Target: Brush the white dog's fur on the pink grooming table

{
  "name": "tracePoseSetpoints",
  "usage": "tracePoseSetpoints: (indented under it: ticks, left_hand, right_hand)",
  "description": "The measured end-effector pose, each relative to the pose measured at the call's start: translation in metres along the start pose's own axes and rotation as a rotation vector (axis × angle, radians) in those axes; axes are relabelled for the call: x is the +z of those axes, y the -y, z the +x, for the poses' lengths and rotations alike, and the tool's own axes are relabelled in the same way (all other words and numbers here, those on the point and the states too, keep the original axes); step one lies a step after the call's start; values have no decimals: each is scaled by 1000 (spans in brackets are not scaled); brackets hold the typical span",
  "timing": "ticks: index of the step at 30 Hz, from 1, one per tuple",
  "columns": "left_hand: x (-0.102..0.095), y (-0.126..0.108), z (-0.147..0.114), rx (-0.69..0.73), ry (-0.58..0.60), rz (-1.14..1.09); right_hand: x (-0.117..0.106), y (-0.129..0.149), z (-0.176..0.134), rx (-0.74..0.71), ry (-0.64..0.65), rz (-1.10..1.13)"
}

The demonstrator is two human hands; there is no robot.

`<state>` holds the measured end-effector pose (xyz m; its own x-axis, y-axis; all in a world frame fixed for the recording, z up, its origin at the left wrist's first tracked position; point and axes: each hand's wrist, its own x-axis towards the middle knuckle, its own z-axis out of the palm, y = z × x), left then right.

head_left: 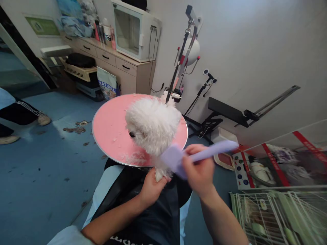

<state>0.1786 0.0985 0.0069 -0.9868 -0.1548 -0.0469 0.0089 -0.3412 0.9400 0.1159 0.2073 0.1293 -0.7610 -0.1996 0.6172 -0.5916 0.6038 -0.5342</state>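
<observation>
A fluffy white dog [155, 119] is on a round pink grooming table [109, 126], its dark nose pointing to the left. My left hand [150, 189] is closed around one of the dog's paws at the table's near edge. In my right hand [200, 170] is a lavender slicker brush [176, 158], its handle pointing up to the right. The brush head is beside the fur of the held leg, slightly blurred; whether the pins touch the fur I cannot tell. Loose white fur [136, 158] lies on the tabletop. A black strap [176, 75] runs down behind the dog.
A metal grooming arm [192, 20] rises behind the table. At right are a folded black stand [227, 110], boxes and a wire cage [265, 211]. A wooden cabinet [127, 80] with a white drying box [135, 30] is at the back. Another person's legs [20, 112] show at left.
</observation>
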Motion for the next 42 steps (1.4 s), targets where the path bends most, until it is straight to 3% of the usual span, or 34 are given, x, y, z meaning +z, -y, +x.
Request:
tracePoseSetpoints:
  ticks: [2,3,6,7,10,11,14,15,18,19,22,23,26,27,30,31,32,34,35,36,38,39,42]
  left_hand:
    - [1,0,1,-5,-20,13]
    - [2,0,1,-11,-18,20]
    - [3,1,3,-23,-3,19]
    - [4,2,4,-24,-8,0]
    - [4,5,4,-31,-17,-19]
    - [4,6,4,-25,-15,-7]
    - [3,8,5,1,-22,50]
    - [3,8,6,3,-26,55]
    - [3,8,8,-6,-14,56]
    - [2,9,9,-4,-11,60]
    - [1,12,11,13,-35,96]
    - [1,13,11,17,-37,106]
    - [-1,18,11,35,-39,138]
    - [-1,19,11,42,-39,158]
    - [0,20,11,57,-62,190]
    - [0,21,11,59,-56,175]
    - [1,21,11,61,-40,151]
    - [2,21,10,34,2,106]
    - [2,21,10,0,20,97]
    - [3,20,10,-40,35,95]
    - [3,20,11,-94,37,92]
    - [3,20,12,-94,39,85]
    - [2,21,14,-40,66,63]
  right_hand:
    - [1,0,-2,11,240,2]
    - [1,-1,-3,26,241,-35]
    - [0,-3,-5,2,-93,-74]
    - [0,-4,-6,-26,-93,-42]
    - [-2,-7,-8,-26,201,-5]
    - [-3,-8,-8,0,206,-47]
    - [-5,-11,-7,24,-111,-114]
    - [-6,-10,-7,7,-104,-86]
    - [-5,-7,-6,22,235,-53]
    - [-5,-6,-6,51,269,-98]
    - [-4,-5,-6,77,-9,-185]
    - [-3,-5,-6,58,-14,-164]
    - [-3,-6,-3,30,263,-110]
    - [-4,-7,-1,45,271,-141]
    - [-9,-9,5,58,-123,-225]
    - [-10,-10,6,37,-147,-194]
    - [-10,-10,7,14,-67,-143]
    - [-10,-11,6,22,224,-51]
    - [-9,-12,6,64,282,-47]
    - [-8,-13,5,117,225,-69]
    - [-6,-16,3,177,-22,-90]
    - [-5,-17,1,164,-53,-62]
    - [-3,-20,0,102,202,40]
